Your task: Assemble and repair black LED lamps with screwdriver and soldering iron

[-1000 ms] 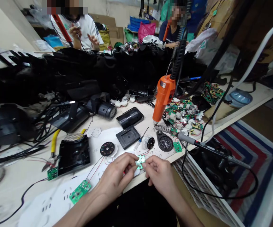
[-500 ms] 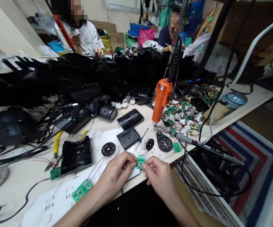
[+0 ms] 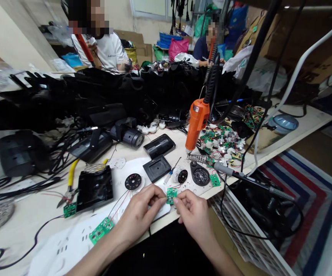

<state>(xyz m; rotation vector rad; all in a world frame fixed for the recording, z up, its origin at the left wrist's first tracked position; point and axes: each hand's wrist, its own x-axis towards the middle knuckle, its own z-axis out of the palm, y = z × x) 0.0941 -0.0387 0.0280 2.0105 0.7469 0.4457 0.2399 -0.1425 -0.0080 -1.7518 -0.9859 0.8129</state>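
A small green circuit board (image 3: pixel 172 195) is pinched between my two hands at the table's front edge. My left hand (image 3: pixel 145 205) grips its left side, with thumb and fingers closed. On its right side, the thumb and fingertips of my right hand (image 3: pixel 191 209) are closed on it. Just beyond lies a white motor with a black disc (image 3: pixel 180 175). A black round disc with holes (image 3: pixel 132 181) sits left of it, with wires running toward a larger green circuit board (image 3: pixel 101 230) beside my left forearm. A small screwdriver (image 3: pixel 170 173) lies behind my fingers.
An orange electric screwdriver (image 3: pixel 196 122) hangs over the table, above a soldering iron (image 3: pixel 240 174) in a coil holder. Black housings (image 3: pixel 157 168), yellow-handled cutters (image 3: pixel 71 176) and a heap of boards (image 3: pixel 223 142) lie around. Two people (image 3: pixel 104 48) sit across the table.
The camera view has shifted slightly, so the table's things appear a little to the right. Both hands keep their hold on the small circuit board.
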